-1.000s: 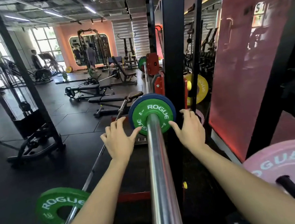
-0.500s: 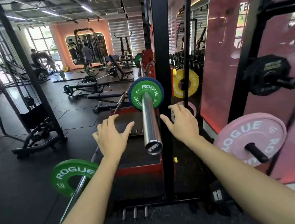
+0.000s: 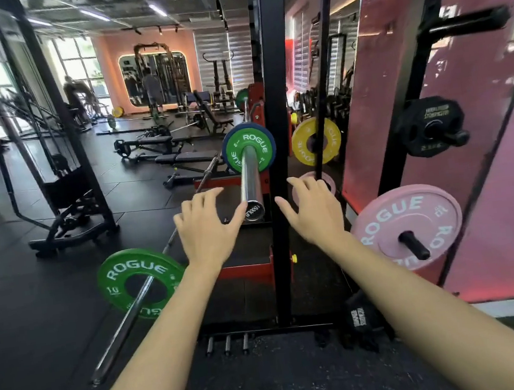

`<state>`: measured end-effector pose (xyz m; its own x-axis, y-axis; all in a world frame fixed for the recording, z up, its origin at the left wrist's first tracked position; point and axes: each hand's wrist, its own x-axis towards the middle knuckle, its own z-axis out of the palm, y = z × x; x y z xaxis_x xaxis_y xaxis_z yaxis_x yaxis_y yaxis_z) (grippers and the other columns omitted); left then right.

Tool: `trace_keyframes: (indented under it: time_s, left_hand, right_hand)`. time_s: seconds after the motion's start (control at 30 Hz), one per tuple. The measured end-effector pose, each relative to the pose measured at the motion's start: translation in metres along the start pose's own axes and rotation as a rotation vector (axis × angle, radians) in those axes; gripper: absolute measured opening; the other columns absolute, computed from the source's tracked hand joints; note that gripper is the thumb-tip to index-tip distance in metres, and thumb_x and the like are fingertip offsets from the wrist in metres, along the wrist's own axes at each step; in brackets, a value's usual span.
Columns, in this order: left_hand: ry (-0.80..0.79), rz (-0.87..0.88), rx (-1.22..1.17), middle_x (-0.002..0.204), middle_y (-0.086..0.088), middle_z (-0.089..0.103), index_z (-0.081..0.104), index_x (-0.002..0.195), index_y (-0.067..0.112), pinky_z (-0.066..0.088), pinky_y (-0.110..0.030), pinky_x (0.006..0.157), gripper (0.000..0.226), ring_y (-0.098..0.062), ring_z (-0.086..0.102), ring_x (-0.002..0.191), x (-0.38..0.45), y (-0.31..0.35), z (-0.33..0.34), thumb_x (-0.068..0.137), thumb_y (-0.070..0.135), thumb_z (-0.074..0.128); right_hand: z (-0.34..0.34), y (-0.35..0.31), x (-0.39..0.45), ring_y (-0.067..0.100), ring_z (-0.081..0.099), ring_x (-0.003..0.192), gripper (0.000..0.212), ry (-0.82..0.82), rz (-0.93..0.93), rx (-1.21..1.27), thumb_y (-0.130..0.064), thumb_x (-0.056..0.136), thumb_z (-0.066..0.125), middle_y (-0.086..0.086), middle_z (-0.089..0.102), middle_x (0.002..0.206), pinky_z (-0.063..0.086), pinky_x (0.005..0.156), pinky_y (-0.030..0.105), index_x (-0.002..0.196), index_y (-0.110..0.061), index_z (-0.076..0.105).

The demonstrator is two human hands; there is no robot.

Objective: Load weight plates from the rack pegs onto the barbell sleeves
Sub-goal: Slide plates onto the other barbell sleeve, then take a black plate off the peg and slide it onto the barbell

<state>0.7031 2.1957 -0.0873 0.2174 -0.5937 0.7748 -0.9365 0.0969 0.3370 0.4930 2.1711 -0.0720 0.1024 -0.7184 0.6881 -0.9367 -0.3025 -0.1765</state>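
Observation:
A chrome barbell sleeve (image 3: 249, 178) points toward me, carrying a green Rogue plate (image 3: 248, 150) with a blue plate behind it. My left hand (image 3: 206, 228) hovers left of the sleeve's end, fingers spread, holding nothing. My right hand (image 3: 313, 212) hovers to its right, also empty. On rack pegs to the right hang a pink Rogue plate (image 3: 405, 225), a small black plate (image 3: 428, 126) and, farther back, a yellow plate (image 3: 315, 140).
The black rack upright (image 3: 272, 160) stands just right of the sleeve. A second barbell with a green plate (image 3: 141, 282) lies low at the left. Benches (image 3: 186, 159) and machines fill the floor behind; people stand far back.
Both hands have come off the green plate and drawn back past the sleeve's end. The view has pulled away, bringing the pink and black peg plates into sight.

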Motion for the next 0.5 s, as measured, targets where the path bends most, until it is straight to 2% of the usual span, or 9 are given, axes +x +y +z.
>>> trace_keyframes:
  time_s: [0.1, 0.2, 0.4, 0.5]
  left_hand:
    - [0.018, 0.082, -0.012, 0.11, 0.005, 0.063, 0.061, 0.117, 0.026, 0.039, -0.041, 0.082, 0.05, -0.024, 0.051, 0.098, -0.006, 0.029, -0.002, 0.085, 0.064, 0.053]
    - [0.004, 0.15, -0.023, 0.107, 0.007, 0.062, 0.061, 0.116, 0.028, 0.037, -0.039, 0.081, 0.048, -0.022, 0.05, 0.097, -0.016, 0.073, 0.007, 0.086, 0.065, 0.051]
    - [-0.087, 0.26, -0.11, 0.107, 0.005, 0.061, 0.062, 0.115, 0.027, 0.036, -0.04, 0.079, 0.05, -0.023, 0.05, 0.098, -0.049, 0.2, 0.04, 0.084, 0.066, 0.051]
    - [-0.132, 0.328, -0.201, 0.107, 0.003, 0.062, 0.062, 0.114, 0.025, 0.038, -0.04, 0.079, 0.05, -0.025, 0.052, 0.098, -0.072, 0.271, 0.054, 0.082, 0.063, 0.054]
  right_hand:
    - [-0.02, 0.019, -0.012, 0.029, 0.053, 0.107, 0.052, 0.007, 0.001, -0.018, -0.055, 0.093, 0.045, 0.005, 0.061, 0.114, 0.049, 0.08, 0.042, 0.128, -0.017, 0.055]
    - [-0.045, 0.054, -0.03, 0.031, 0.053, 0.104, 0.051, 0.02, 0.032, -0.04, -0.054, 0.093, 0.046, 0.007, 0.061, 0.114, 0.048, 0.08, 0.043, 0.127, -0.016, 0.055]
    - [-0.114, 0.161, -0.077, 0.029, 0.053, 0.107, 0.05, 0.06, 0.162, -0.049, -0.049, 0.094, 0.05, 0.009, 0.06, 0.117, 0.046, 0.088, 0.042, 0.127, -0.012, 0.054]
    - [-0.158, 0.217, -0.11, 0.03, 0.055, 0.096, 0.044, 0.13, 0.244, -0.202, -0.049, 0.092, 0.052, 0.009, 0.062, 0.109, 0.047, 0.077, 0.039, 0.119, -0.014, 0.058]
